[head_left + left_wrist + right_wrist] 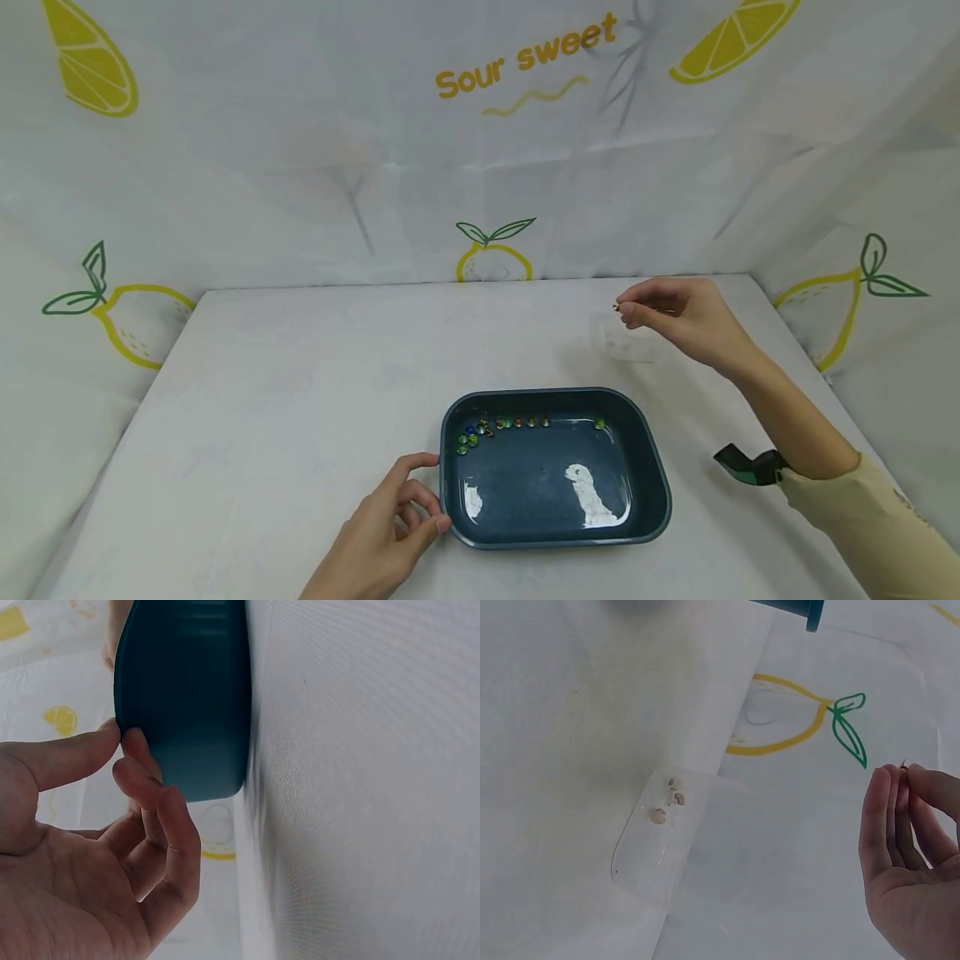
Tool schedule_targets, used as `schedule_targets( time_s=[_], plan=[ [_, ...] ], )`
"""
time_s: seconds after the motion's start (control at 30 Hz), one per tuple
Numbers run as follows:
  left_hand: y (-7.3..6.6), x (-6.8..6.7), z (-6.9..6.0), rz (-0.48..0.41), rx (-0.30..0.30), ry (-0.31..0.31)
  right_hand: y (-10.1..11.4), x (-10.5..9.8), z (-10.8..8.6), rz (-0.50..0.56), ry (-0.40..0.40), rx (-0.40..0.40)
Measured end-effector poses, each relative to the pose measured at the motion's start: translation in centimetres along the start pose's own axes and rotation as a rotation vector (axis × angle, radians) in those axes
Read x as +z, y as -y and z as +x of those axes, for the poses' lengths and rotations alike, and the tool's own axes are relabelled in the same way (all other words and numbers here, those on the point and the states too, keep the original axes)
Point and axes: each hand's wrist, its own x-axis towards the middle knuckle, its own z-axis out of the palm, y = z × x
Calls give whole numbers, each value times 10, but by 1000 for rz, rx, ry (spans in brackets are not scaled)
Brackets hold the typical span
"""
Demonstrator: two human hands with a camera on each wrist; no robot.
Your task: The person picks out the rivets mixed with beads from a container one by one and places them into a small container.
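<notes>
A dark teal tray (555,546) stands on the white table, with several glass marbles (531,422) along its far edge and far left corner. My left hand (382,533) is at the tray's left side; in the left wrist view the thumb and a finger of this hand (112,832) pinch the rim of the tray (187,697). Above a clear container (630,346) behind the tray, my right hand (686,321) pinches a tiny gold-coloured piece (617,307). In the right wrist view, the clear container (649,855) holds small pale pieces (658,816), left of the right hand (911,855).
A black and green object (750,465) shows at the right wrist by the sleeve (862,517). White cloth with lemon prints (495,262) hangs behind the table and at both sides.
</notes>
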Motion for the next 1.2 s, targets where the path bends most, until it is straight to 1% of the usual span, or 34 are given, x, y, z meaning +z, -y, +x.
schedule_targets(
  time_s=[0.3, 0.57, 0.77, 0.97, 1.2],
  plan=[
    [0, 0, -1, 18, 2, -15, -15, -5, 2, -25, -7, -45],
    [0, 0, 0, 24, -2, -15, -28, -9, 5, -49, -24, -15],
    [0, 1, -1, 23, 2, -21, -36, -11, 6, -68, -21, 8],
    [0, 1, -1, 21, 6, -23, -44, -12, 6, -92, -22, -4],
    [-1, 1, 0, 22, -6, -19, -50, -10, 8, -117, -23, -25]
  ],
)
